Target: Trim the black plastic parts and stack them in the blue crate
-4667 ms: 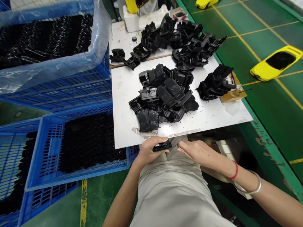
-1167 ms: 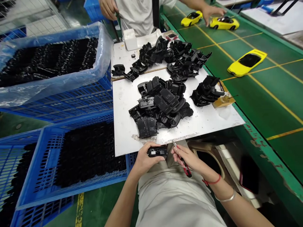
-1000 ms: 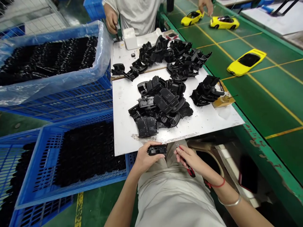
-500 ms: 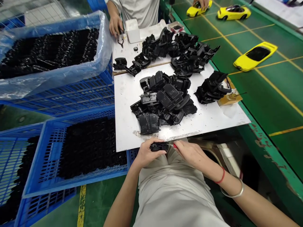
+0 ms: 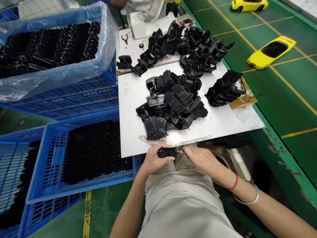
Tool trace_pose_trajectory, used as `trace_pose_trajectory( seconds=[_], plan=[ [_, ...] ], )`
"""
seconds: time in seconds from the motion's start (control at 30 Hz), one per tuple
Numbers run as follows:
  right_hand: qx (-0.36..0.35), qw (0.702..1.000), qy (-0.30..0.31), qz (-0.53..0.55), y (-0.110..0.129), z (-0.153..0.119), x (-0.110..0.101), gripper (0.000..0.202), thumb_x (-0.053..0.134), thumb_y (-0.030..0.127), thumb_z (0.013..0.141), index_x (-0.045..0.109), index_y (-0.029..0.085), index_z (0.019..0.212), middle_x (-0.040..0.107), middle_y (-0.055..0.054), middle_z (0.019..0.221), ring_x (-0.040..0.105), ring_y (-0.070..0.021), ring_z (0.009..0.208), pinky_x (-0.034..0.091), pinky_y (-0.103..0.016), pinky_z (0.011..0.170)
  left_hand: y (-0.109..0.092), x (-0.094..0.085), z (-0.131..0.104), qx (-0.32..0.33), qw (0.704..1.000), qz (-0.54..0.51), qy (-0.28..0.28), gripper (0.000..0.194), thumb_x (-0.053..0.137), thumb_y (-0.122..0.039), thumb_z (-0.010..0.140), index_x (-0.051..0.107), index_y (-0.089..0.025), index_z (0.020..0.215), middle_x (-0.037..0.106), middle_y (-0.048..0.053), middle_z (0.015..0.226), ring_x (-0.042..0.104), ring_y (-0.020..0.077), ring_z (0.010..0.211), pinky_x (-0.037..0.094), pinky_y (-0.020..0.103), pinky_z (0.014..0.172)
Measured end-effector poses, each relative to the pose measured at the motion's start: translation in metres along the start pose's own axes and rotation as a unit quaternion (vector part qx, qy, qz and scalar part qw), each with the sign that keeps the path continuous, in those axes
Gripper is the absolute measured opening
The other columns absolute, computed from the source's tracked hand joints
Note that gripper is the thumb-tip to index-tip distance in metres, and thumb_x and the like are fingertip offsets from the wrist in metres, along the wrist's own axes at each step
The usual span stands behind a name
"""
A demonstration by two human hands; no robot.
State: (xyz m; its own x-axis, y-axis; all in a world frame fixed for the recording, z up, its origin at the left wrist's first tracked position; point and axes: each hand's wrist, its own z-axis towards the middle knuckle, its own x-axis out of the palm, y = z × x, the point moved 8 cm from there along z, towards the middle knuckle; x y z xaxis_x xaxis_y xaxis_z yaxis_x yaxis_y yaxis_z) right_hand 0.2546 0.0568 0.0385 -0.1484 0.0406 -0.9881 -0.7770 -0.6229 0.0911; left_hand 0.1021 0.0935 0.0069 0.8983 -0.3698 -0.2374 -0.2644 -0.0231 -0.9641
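My left hand [image 5: 158,159] grips a small black plastic part [image 5: 167,152] at the near edge of the white board, thumb and fingers pressed on its two sides. My right hand [image 5: 200,159] pinches a red-handled tool [image 5: 183,152]. Its thin metal tip meets the right end of the part; the fingers hide most of the handle, so its exact kind is unclear. Just beyond both hands, a heap of black plastic parts [image 5: 177,99], like toy car interiors, lies on the white board [image 5: 132,138].
More black parts [image 5: 168,43] cover the far board, near small pliers [image 5: 124,39]. A stacked group [image 5: 224,89] stands at right beside a yellow block [image 5: 244,100]. Blue crates [image 5: 84,190] of black parts fill the left. Yellow toy cars [image 5: 271,52] sit on the green surface. A co-worker [image 5: 151,10] is opposite.
The camera view has shifted slightly. The co-worker's hand has left the spot by the pliers, and the farthest yellow car is gone from its place. My hands keep nearly the same pose.
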Motion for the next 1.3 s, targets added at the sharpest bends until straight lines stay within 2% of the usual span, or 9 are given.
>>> trace_pose_trajectory(
  seconds=[0.37, 0.53, 0.67, 1.07, 1.3],
  plan=[
    [-0.007, 1.0, 0.012, -0.009, -0.003, -0.003, 0.006, 0.028, 0.027, 0.011, 0.101, 0.049, 0.018, 0.085, 0.053, 0.0, 0.067, 0.043, -0.0134, 0.053, 0.023, -0.029, 0.051, 0.002, 0.001, 0.001, -0.036, 0.999, -0.014, -0.006, 0.033, 0.082, -0.033, 0.07, 0.07, -0.019, 0.097, 0.076, 0.006, 0.097, 0.07, 0.023, 0.091, 0.053, 0.031, 0.081],
    [-0.014, 0.999, 0.029, -0.014, -0.002, -0.003, 0.012, 0.023, 0.033, 0.002, 0.092, 0.048, 0.018, 0.086, 0.054, 0.0, 0.068, 0.046, -0.0134, 0.054, 0.021, -0.029, 0.051, 0.003, 0.001, 0.0, -0.051, 0.999, -0.016, 0.0, 0.034, 0.082, -0.033, 0.069, 0.07, -0.019, 0.097, 0.076, 0.006, 0.095, 0.069, 0.0227, 0.088, 0.052, 0.03, 0.078],
    [-0.007, 0.998, 0.056, -0.005, -0.003, -0.002, 0.021, 0.022, 0.035, 0.0, 0.088, 0.047, 0.019, 0.087, 0.054, 0.0, 0.068, 0.042, -0.0128, 0.051, 0.017, -0.029, 0.049, 0.002, 0.002, 0.0, -0.054, 0.998, -0.024, 0.006, 0.034, 0.082, -0.035, 0.069, 0.07, -0.018, 0.096, 0.075, 0.007, 0.095, 0.068, 0.0224, 0.087, 0.051, 0.03, 0.077],
    [0.015, 0.993, 0.111, 0.049, -0.004, -0.002, 0.033, 0.017, 0.037, 0.006, 0.092, 0.048, 0.018, 0.09, 0.058, -0.002, 0.074, 0.044, -0.0125, 0.051, 0.015, -0.028, 0.048, 0.001, 0.001, -0.001, -0.073, 0.997, -0.017, 0.01, 0.032, 0.081, -0.034, 0.069, 0.069, -0.017, 0.094, 0.075, 0.007, 0.091, 0.068, 0.0221, 0.083, 0.052, 0.03, 0.072],
    [0.028, 0.988, 0.145, 0.042, -0.005, 0.001, 0.036, 0.013, 0.039, 0.009, 0.094, 0.049, 0.018, 0.092, 0.058, -0.001, 0.07, 0.043, -0.0129, 0.051, 0.014, -0.028, 0.047, 0.001, 0.001, -0.001, -0.08, 0.997, -0.005, 0.016, 0.033, 0.08, -0.035, 0.07, 0.068, -0.018, 0.095, 0.074, 0.008, 0.094, 0.068, 0.023, 0.085, 0.052, 0.031, 0.073]
  ],
)
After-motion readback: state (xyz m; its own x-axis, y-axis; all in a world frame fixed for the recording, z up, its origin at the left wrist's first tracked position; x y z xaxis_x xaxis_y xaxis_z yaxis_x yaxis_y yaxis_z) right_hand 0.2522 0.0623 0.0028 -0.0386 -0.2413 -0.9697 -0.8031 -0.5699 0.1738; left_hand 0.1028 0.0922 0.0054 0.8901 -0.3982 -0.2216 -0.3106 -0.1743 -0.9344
